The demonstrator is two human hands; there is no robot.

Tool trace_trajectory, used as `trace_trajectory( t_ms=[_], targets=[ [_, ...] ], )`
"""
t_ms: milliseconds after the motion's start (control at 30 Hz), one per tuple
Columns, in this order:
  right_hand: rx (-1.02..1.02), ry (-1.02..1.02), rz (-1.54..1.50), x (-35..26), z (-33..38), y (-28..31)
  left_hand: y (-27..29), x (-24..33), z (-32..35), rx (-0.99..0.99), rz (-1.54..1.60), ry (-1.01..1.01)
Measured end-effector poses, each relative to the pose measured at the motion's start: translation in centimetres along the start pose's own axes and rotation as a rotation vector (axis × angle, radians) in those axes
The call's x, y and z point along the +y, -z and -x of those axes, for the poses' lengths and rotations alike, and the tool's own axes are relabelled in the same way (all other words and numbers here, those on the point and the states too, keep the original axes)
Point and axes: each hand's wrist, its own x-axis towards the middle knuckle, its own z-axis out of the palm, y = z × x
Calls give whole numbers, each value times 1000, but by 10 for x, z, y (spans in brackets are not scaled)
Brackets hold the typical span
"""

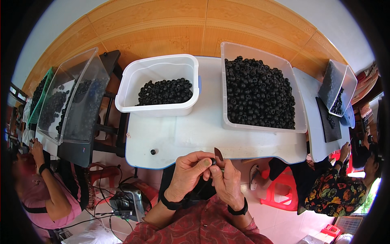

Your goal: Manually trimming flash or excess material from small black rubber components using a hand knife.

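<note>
Just off the table's near edge, my left hand (pixel 185 175) pinches a small black round piece (pixel 213 161) between thumb and fingertips. My right hand (pixel 228 184) grips a small knife, its dark brownish blade (pixel 218 153) pointing up beside the piece. Both hands meet closely, so the knife's handle is mostly hidden. One loose black piece (pixel 153 152) with a hole lies on the white table (pixel 195 138), left of my hands. Beyond it, a white tub (pixel 156 109) holds a layer of similar pieces. To its right, a translucent bin (pixel 264 127) is heaped with many more.
At the left, a co-worker in pink sits by a dark table (pixel 83 152) with a clear bin (pixel 87 118) of black pieces. Another co-worker in a flowered shirt (pixel 335 191) sits right, near a tilted clear box (pixel 345 77). A red stool (pixel 280 191) and cables (pixel 103 191) are below.
</note>
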Motion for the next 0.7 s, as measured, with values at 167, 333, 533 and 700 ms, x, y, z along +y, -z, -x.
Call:
trace_trajectory(
  t_ms=[167, 333, 533, 700],
  targets=[
    [15, 40, -40, 1, -1, 0, 2, -5, -1, 28, 89, 59],
    [24, 41, -42, -12, -1, 7, -3, -1, -4, 1, 237, 149],
    [4, -15, -64, -9, -2, 11, -7, -6, -5, 33, 263, 190],
    [-4, -33, -243, -7, -2, 10, -8, -5, -4, 39, 237, 200]
  ],
)
